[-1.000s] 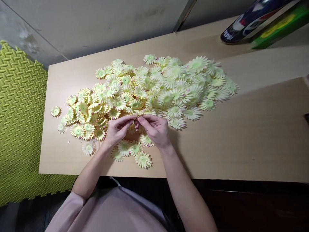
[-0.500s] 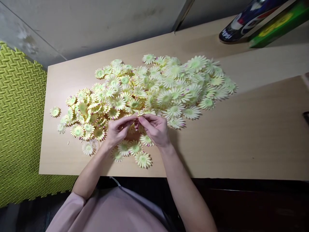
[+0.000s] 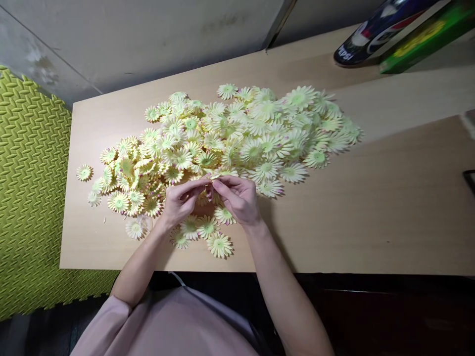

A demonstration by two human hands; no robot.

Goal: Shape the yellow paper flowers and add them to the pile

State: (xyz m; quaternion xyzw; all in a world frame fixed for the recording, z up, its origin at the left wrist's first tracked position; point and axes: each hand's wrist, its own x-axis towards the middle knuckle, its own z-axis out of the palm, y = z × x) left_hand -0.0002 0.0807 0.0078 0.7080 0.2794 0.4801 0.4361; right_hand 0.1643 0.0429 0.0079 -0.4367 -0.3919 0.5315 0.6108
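My left hand (image 3: 182, 200) and my right hand (image 3: 238, 198) meet fingertip to fingertip over the near edge of a heap of artificial daisy heads (image 3: 256, 131). Both are closed in a pinch on one pale yellow flower head (image 3: 222, 175), seen edge-on and mostly covered by my fingers. The heaped flowers have cream petals, light green centres and some purple tips. Below my hands a few loose flower heads (image 3: 220, 244) lie flat on the wooden table (image 3: 352, 217).
A lone flower head (image 3: 85, 172) lies at the left, near a yellow-green foam mat (image 3: 33, 198). At the back right stand a Pepsi bottle (image 3: 365, 39) and a green box (image 3: 419, 42). A dark-rimmed object (image 3: 469, 180) is cut off at the right edge. A grey wall (image 3: 148, 39) runs behind the table.
The view has shifted very slightly. Both hands keep the same pinch in nearly the same place, and the flower heap looks unchanged.
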